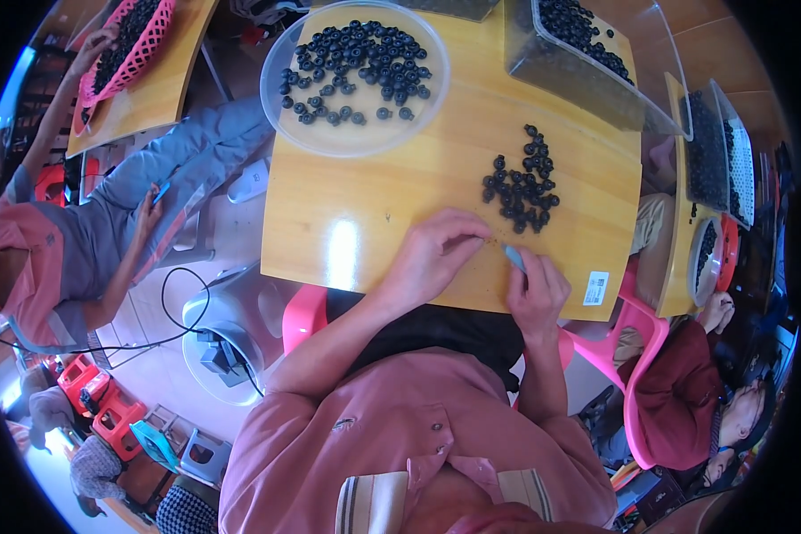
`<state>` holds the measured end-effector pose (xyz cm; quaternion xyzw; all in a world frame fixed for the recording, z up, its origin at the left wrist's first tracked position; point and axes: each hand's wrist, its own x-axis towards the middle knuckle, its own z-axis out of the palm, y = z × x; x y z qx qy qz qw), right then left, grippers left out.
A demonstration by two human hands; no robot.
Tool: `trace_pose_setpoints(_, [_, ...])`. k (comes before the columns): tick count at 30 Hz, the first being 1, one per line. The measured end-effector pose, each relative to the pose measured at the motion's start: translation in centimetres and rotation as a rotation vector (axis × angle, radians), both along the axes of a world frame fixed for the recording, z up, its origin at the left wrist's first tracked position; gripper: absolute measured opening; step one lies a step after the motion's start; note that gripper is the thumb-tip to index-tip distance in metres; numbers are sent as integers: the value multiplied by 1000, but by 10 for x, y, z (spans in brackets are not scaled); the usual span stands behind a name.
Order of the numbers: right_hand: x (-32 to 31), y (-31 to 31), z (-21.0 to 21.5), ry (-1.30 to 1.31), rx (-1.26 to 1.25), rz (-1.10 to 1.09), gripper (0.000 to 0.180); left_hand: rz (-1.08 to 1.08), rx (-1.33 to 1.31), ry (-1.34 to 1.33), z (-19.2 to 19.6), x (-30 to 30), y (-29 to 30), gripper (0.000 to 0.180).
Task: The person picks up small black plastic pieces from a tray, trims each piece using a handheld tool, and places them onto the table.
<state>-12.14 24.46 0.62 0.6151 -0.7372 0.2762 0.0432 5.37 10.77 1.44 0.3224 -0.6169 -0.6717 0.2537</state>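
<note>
My left hand [436, 254] pinches something too small to make out at the table [347, 231] edge; my right hand [536, 289] has its grip pressed around a light blue tool [514, 257]. I'd keep both steady and close together. The loose pile of black pieces [521, 182] lies just beyond, the clear round tray [280, 67] further off, nothing between.

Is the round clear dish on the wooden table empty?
No, the round clear dish holds many small black pieces spread over its upper part.

Small white rectangular label [597, 287] on table's [365, 222] near right corner.
</note>
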Motion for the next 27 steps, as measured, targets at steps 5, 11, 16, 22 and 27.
trace_pose_setpoints(5, [0, -1, 1, 5, -11, 2, 23, -11, -1, 13, -3, 0, 0, 15])
trace_pose_setpoints(11, [0, -1, -1, 1, -3, 0, 22, -33, -8, -18, 1, 1, -2, 16])
trace_pose_setpoints(16, [0, -1, -1, -5, 0, -3, 21, -40, -15, -20, 3, 1, -2, 17])
trace_pose_setpoints(22, [0, 0, -1, -5, 8, -6, 21, -48, -34, -17, 0, 1, -1, 20])
trace_pose_setpoints(27, [-1, 0, -1, -1, 2, -1, 22, -53, -12, -15, -1, 1, 0, 22])
